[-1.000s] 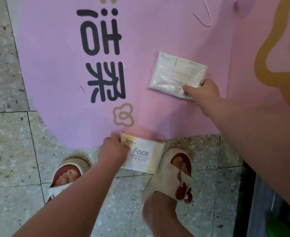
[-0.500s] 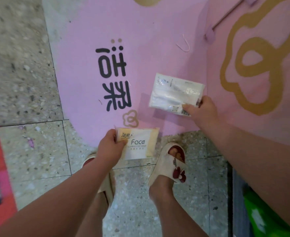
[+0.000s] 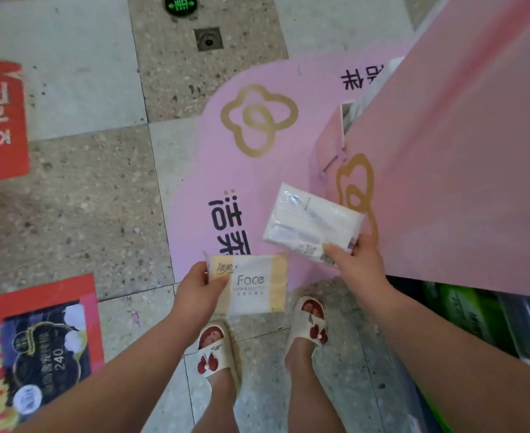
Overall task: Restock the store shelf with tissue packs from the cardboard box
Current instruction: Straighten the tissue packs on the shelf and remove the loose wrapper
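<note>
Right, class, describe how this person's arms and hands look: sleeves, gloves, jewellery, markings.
The left forearm and right forearm are bare to the frame edge; no sleeves show. The left hand and right hand wear no gloves, and no ring, watch or bracelet is visible.

Beneath the pink stand (image 3: 460,151), green packs (image 3: 463,310) are blurred and half hidden. Left of the stand, red posters (image 3: 4,126) run off the frame's edge. Small print on the white tissue pack (image 3: 307,220) is illegible to me.

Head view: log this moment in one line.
left hand: holds Face tissue pack | right hand: holds white tissue pack | status: neither placed yet
</note>
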`<state>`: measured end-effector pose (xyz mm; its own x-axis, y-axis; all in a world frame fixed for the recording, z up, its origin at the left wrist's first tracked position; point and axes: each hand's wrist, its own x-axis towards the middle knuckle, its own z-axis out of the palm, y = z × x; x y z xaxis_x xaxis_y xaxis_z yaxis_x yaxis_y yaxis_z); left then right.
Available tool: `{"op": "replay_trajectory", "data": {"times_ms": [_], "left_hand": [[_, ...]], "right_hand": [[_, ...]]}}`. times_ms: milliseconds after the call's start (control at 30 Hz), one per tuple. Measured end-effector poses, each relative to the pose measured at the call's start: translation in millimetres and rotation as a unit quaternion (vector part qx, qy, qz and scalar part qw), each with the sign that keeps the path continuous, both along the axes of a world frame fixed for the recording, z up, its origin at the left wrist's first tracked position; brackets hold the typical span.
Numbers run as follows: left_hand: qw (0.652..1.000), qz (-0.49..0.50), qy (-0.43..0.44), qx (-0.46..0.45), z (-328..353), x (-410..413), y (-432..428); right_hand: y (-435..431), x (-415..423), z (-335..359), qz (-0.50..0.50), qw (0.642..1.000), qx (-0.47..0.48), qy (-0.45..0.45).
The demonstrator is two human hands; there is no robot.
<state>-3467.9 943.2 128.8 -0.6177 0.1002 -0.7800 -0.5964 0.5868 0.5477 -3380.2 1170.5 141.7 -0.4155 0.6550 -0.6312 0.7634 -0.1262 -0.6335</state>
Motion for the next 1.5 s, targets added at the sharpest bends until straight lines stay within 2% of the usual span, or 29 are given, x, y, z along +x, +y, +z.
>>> {"op": "replay_trajectory", "data": {"times_ms": [167, 367, 733, 867, 1133, 1367, 1500], "left_hand": [[0.998, -0.036, 0.022, 0.035, 90.2, -11.2, -2.8], [0.991, -0.099, 0.031, 0.085, 177.4, -5.4, 1.4], [0.955, -0.242, 0.055, 0.160, 274.0, 54.1, 34.7], [0.935, -0.289, 0.054, 0.196, 297.4, 101.1, 37.2], [0.867, -0.414, 0.058, 0.270, 353.8, 249.2, -12.8], [0.775, -0.558, 0.033, 0.296, 394.6, 408.8, -67.9], [0.728, -0.605, 0.024, 0.322, 425.6, 491.3, -96.8]], "right_hand": [[-11.3, 13.5, 102.8, -0.048, 0.998, 0.041, 0.022], [-27.5, 45.9, 189.2, -0.136, 0.987, 0.054, 0.066], [-68.0, 151.5, 298.4, -0.256, 0.950, 0.108, 0.143], [-91.5, 212.4, 331.1, -0.291, 0.937, 0.139, 0.135], [-212.4, 386.0, 388.2, -0.424, 0.867, 0.194, 0.173], [-346.7, 546.6, 446.5, -0.534, 0.780, 0.284, 0.161], [-412.8, 611.3, 479.0, -0.579, 0.733, 0.326, 0.143]]}}
